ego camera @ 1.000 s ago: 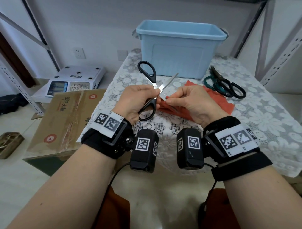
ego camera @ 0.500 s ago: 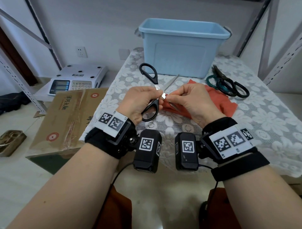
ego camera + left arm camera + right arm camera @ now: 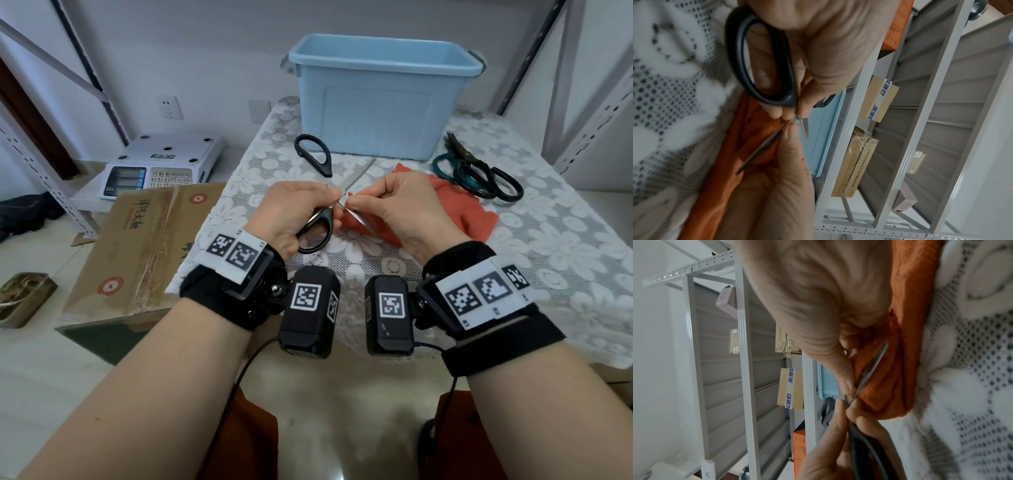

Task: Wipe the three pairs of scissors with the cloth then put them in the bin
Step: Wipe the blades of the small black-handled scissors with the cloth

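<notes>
My left hand (image 3: 298,212) grips black-handled scissors (image 3: 313,157) near the pivot, blades spread apart; in the left wrist view one handle loop (image 3: 764,65) lies against the palm. My right hand (image 3: 394,205) pinches the orange cloth (image 3: 459,212) around the lower blade (image 3: 871,368) close to the pivot. The rest of the cloth trails onto the table. Two more pairs lie at the right: a green-handled pair (image 3: 455,168) and a black-handled pair (image 3: 503,185), overlapping. The light blue bin (image 3: 380,99) stands at the back of the table.
A white lace cloth covers the table (image 3: 565,240). Left of it sit a cardboard box (image 3: 144,246) and an electronic scale (image 3: 161,164) on a low surface. Grey metal shelf uprights (image 3: 596,113) rise at both sides.
The right hand's cloth pinch has slid along the blade toward the pivot, closing up to the left hand. The scissors stay held in much the same place.
</notes>
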